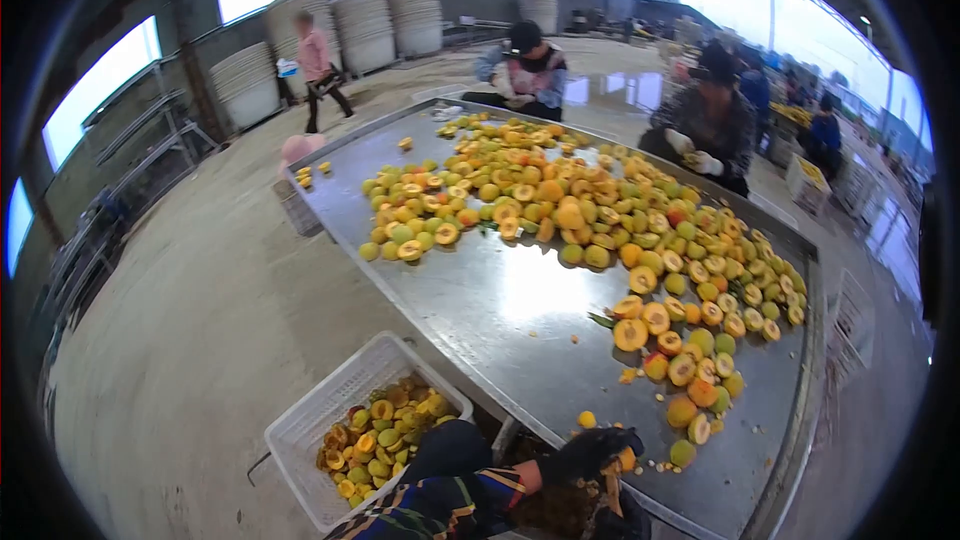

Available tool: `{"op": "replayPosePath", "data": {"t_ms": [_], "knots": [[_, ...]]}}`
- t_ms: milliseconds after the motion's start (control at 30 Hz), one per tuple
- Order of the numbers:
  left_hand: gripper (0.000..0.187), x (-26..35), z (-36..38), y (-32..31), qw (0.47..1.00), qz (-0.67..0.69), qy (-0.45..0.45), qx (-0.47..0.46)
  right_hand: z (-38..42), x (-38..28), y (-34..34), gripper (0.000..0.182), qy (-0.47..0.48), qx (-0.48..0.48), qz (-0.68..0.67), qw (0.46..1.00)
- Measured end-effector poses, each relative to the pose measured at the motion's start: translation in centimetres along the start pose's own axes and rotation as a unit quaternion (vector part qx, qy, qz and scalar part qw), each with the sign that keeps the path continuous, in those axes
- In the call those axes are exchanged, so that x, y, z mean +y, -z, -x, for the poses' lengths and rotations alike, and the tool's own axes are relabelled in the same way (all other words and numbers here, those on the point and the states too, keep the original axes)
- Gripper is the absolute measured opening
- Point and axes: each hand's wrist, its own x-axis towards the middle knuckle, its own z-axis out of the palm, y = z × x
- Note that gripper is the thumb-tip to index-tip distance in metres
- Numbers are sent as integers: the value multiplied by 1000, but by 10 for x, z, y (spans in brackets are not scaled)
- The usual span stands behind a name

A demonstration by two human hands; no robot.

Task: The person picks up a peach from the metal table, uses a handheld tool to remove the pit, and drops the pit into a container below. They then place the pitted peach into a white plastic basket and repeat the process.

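My left hand, in a black glove, reaches in from the bottom over the near edge of the metal table. Its fingers are closed around an orange-yellow fruit piece. Just below, my right hand, also dark-gloved, is partly cut off by the frame bottom; its fingers are not clear. A tan thing between the hands is too small to identify. Halved and whole yellow-green fruits lie heaped across the table. Nearest my left hand are a small yellow piece and a green fruit.
A white basket holding fruit halves stands on the floor, left of my sleeve. Two people work at the table's far side. Another person walks at the back left, near stacked tubs. White crates stand right.
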Motion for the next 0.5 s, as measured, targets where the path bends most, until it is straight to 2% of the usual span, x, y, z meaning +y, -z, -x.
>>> {"op": "replayPosePath", "data": {"t_ms": [67,100,133,167,200,233,267,300,333,367,400,433,467,500], "knots": [[41,29,-3,11,998,-42,46,-3,-13,-2,17,54,2,-36,39,999],[54,22,-5,13,999,12,20,-46,-20,0,32,52,18,-54,70,996],[54,20,-5,13,999,10,22,-41,-28,1,49,51,34,-72,99,992],[55,21,-5,13,998,-17,29,-48,-40,-4,70,46,-106,-145,-93,979],[56,24,-4,14,997,-44,37,-55,-42,-4,72,46,-109,-146,-89,979],[55,33,-7,23,988,-59,88,-112,-42,-4,70,45,-121,-234,-116,958],[55,33,-4,24,988,-60,88,-110,-40,-3,69,43,-131,-319,-143,928],[53,29,1,21,984,112,117,-68,-34,1,54,43,-130,-318,-143,928],[52,25,5,16,949,281,142,-28,-28,10,37,42,-15,-150,-9,988],[52,19,8,8,947,287,140,-36,-21,16,27,41,100,32,122,987],[51,10,10,-1,954,283,95,-24,-19,16,30,41,105,41,116,987],[51,0,12,-5,960,275,51,-11,-24,16,32,39,117,1,127,985],[47,-12,13,-8,917,362,167,13,-28,16,34,36,127,-40,136,982],[45,-9,10,0,961,252,113,6,-27,13,40,28,26,-93,33,995]]}}
